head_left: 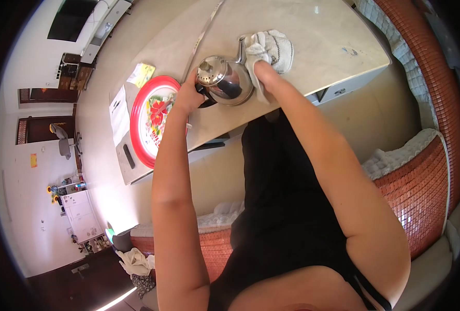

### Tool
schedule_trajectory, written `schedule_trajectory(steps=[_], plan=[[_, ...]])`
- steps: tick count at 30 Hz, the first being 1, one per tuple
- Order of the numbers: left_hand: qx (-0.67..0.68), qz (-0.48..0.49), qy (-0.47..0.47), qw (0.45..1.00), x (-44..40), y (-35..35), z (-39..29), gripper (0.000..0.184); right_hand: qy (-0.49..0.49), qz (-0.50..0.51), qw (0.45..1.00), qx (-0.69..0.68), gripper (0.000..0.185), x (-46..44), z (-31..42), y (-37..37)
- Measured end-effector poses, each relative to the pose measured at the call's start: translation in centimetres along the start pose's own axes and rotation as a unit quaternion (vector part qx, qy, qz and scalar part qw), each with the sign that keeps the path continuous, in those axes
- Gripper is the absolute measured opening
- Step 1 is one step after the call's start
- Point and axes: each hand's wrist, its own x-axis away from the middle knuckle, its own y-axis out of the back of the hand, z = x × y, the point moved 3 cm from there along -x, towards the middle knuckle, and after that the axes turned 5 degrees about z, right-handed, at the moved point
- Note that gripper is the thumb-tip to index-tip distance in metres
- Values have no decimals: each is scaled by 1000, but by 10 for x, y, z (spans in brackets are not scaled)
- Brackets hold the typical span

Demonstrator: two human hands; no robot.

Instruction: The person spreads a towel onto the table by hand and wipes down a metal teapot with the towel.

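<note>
A shiny metal kettle point(232, 85) stands on the table, its lid on and its spout pointing away toward the upper right. My left hand point(188, 97) is closed round its black handle on the left side. On the other side, my right hand point(267, 76) presses a white cloth point(277, 51) against the kettle's body. Part of the cloth spreads past the spout, and part hangs down below my hand. My right fingers are mostly hidden by the cloth.
Left of the kettle lies a red-rimmed tray point(137, 118) with a floral pattern. Near it are paper sheets point(118, 115), a yellow packet point(142, 75) and a dark remote-like object point(129, 155). The table edge point(344, 83) runs before me; a woven-covered sofa point(416, 181) is at right.
</note>
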Motion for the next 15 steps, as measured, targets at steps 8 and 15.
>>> schedule_trajectory(steps=[8, 15], plan=[[-102, -13, 2, 995, -2, 8, -14, 78, 63, 20, 959, -276, 37, 38, -8, -8], [-117, 11, -34, 992, -8, 11, -13, 80, 255, -40, 965, 41, 36, 48, 18, 1]])
